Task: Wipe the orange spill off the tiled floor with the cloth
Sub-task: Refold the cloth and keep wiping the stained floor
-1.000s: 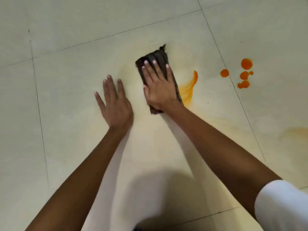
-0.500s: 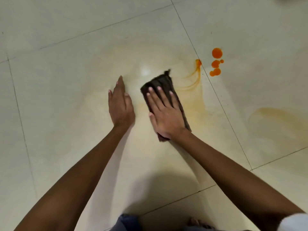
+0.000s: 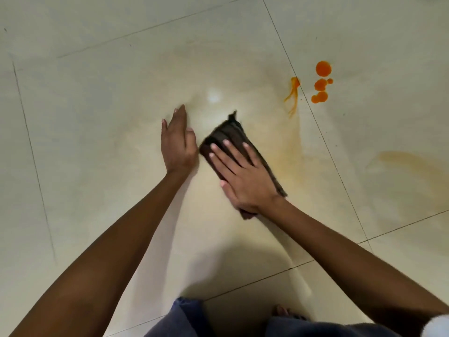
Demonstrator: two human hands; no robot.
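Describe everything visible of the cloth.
The cloth is dark brown, seemingly soft fabric, folded into a long pad with a tuft at its far end. It lies flat on the tiled floor, slanting from far left to near right. The right hand presses on it with straight fingers, covering its middle. The orange drops lie apart from it.

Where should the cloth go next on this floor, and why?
Probably slide the dark cloth forward and rightward under the right hand, toward the orange drops and the orange streak by the grout line. Those are bright and unwiped, while the tiled floor around the cloth shows only a faint yellowish smear. The left hand rests on the floor beside it.
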